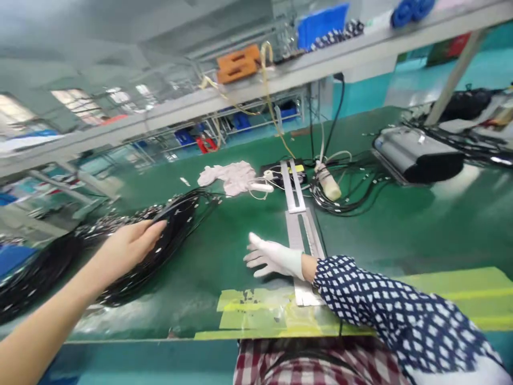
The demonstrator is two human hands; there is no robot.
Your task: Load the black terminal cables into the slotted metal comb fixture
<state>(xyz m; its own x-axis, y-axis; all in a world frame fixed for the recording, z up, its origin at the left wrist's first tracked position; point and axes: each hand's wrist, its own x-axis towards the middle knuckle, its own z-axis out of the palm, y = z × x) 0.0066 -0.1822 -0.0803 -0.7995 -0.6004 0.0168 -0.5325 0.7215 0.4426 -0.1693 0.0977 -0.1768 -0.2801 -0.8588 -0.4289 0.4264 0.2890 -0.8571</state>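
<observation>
My bare left hand [138,243] pinches a black cable [170,207] above a large coiled bundle of black cables [176,235] on the left. My right hand [274,259], in a white glove, hovers over the green table with its fingers spread and nothing in them. Under and behind its wrist lies a long white slotted bar or gauge [296,230], reaching away from the table's near edge. Part of this bar is hidden by the glove and the patterned sleeve.
Beyond sit a crumpled pale cloth or gloves [232,176], a cream-coloured bottle-like piece [328,184] among loose cables, and a grey-black machine [419,152]. More black coils [36,278] lie far left. A raised shelf [248,88] crosses behind. Yellow-green tape [256,313] marks the near edge.
</observation>
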